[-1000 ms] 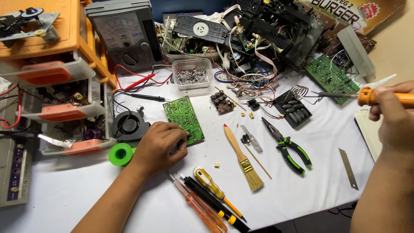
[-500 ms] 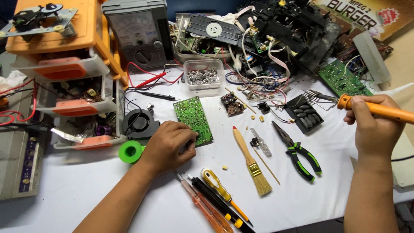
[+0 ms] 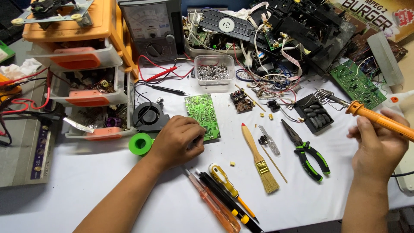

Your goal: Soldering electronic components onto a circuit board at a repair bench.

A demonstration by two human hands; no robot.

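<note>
Hands well apart: circuit board (image 3: 202, 116) edge, soldering iron (image 3: 379, 121).

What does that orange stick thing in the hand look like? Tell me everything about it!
The soldering iron has a long orange handle that looks like plastic, and a thin metal tip pointing up and left toward a coiled wire stand. The right hand holds it by the handle, lifted above the white table, slanting down to the right. Its far end runs out of the picture. Whether the tip touches the stand cannot be told.
</note>
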